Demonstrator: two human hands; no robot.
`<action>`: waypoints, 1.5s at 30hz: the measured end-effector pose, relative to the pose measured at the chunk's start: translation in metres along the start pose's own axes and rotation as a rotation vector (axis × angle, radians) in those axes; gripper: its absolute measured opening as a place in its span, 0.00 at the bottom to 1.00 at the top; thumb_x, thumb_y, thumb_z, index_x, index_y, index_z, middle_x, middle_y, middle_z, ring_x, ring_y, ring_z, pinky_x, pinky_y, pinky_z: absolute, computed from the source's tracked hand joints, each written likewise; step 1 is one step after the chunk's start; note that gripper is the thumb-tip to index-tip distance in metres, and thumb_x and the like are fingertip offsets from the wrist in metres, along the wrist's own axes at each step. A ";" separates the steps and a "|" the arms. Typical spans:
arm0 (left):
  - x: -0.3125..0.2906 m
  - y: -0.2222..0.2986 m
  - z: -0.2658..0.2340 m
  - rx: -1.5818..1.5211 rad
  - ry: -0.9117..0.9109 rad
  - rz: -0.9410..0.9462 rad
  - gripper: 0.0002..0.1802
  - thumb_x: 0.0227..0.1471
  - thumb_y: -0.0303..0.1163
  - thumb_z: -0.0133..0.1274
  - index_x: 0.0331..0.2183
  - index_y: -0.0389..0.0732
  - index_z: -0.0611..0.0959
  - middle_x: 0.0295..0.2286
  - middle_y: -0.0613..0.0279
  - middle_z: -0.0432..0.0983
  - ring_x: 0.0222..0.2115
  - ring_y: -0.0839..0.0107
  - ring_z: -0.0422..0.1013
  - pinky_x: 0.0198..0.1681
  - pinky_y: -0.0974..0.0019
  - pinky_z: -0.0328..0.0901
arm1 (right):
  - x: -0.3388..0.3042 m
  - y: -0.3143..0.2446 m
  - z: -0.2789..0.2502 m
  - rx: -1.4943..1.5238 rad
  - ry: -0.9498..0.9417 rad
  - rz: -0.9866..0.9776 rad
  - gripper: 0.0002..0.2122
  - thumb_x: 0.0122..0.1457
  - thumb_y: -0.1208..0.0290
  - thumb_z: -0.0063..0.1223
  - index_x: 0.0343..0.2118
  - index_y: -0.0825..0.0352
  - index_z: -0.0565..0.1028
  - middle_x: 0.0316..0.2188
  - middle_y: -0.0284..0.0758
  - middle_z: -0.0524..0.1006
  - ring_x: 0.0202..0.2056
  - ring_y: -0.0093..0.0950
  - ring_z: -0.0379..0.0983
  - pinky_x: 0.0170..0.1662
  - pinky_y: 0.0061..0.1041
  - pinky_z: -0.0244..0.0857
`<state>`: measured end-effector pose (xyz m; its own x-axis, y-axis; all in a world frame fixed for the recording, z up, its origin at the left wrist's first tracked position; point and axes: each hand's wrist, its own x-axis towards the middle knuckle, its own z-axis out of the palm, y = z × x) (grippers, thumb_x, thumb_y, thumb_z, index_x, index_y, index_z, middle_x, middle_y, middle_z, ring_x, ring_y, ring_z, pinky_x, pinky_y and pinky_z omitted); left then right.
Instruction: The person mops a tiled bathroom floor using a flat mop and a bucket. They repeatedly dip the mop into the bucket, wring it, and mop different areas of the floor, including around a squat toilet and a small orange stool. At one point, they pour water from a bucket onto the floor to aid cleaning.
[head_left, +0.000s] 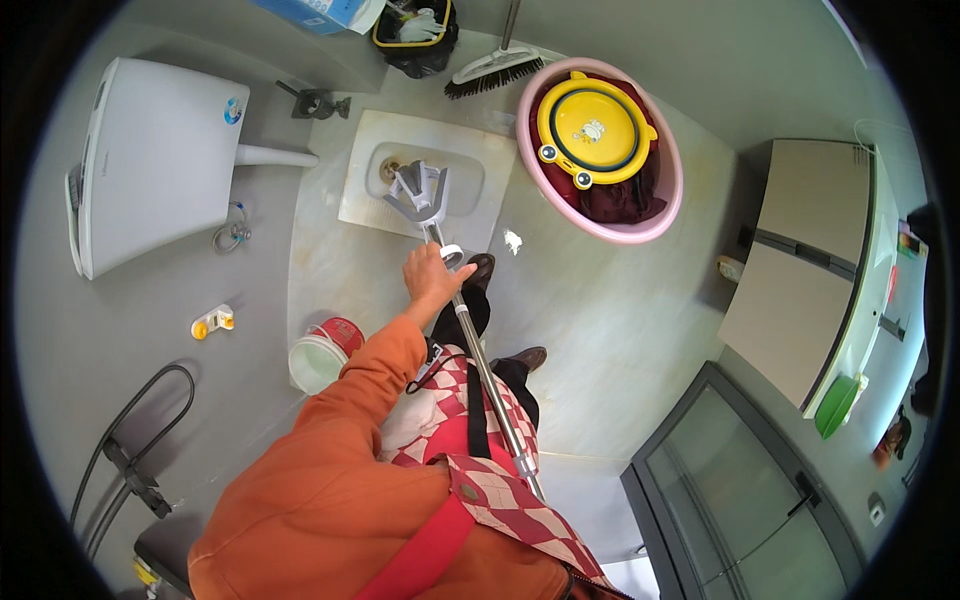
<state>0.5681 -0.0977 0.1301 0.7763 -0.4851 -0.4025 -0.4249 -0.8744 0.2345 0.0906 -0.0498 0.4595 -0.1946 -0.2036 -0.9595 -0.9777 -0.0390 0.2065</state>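
Observation:
My left hand [428, 277], at the end of an orange sleeve, is closed around the upper metal pole of a mop [478, 362], just beside its white ring-shaped collar. The mop's grey-white forked head [420, 195] points away from me, over the squat toilet [480, 185] set in the floor. No sponge or cloth shows on that head. From there the pole runs back along my red-and-cream checked apron [525, 515] toward my body. My right hand is out of sight.
A pink tub [675, 200] holds dark red cloth and a yellow basin [590, 120]. Near it are a broom [492, 72] and a black-lined bin [432, 55]. Left are a white cistern [165, 165] and buckets [315, 365]. Right are a cabinet [790, 310] and glass door [740, 490].

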 end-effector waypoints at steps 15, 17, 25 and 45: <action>-0.061 0.007 0.015 0.035 -0.129 0.070 0.27 0.34 0.43 0.61 0.34 0.39 0.71 0.33 0.55 0.68 0.37 0.56 0.64 0.39 0.56 0.59 | 0.017 -0.040 -0.018 -0.122 0.171 -0.134 0.16 0.45 0.56 0.54 0.19 0.67 0.72 0.17 0.46 0.73 0.23 0.46 0.71 0.27 0.42 0.64; -0.054 0.004 0.012 0.004 -0.190 0.007 0.25 0.36 0.42 0.60 0.35 0.39 0.71 0.34 0.55 0.69 0.37 0.56 0.64 0.39 0.55 0.59 | 0.014 -0.044 -0.024 -0.113 0.228 -0.153 0.16 0.45 0.54 0.55 0.19 0.65 0.71 0.14 0.45 0.72 0.21 0.45 0.70 0.25 0.41 0.64; 0.035 -0.079 -0.034 -0.503 -0.479 0.032 0.13 0.46 0.36 0.54 0.32 0.36 0.79 0.21 0.63 0.74 0.20 0.72 0.70 0.23 0.69 0.63 | -0.020 0.006 -0.071 -0.181 0.465 -0.265 0.12 0.42 0.63 0.59 0.17 0.64 0.69 0.11 0.40 0.70 0.16 0.40 0.69 0.20 0.34 0.62; -0.081 -0.031 0.152 -1.343 -0.995 -1.182 0.36 0.38 0.61 0.54 0.38 0.40 0.67 0.34 0.52 0.68 0.35 0.55 0.66 0.40 0.44 0.60 | 0.013 0.145 -0.097 -0.079 0.140 -0.318 0.15 0.45 0.57 0.57 0.19 0.66 0.71 0.10 0.39 0.70 0.16 0.39 0.68 0.23 0.33 0.63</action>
<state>0.4474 -0.0334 0.0206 -0.3064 -0.0507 -0.9505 0.8888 -0.3727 -0.2667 -0.0463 -0.1531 0.4953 0.1367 -0.3010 -0.9438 -0.9773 -0.1965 -0.0789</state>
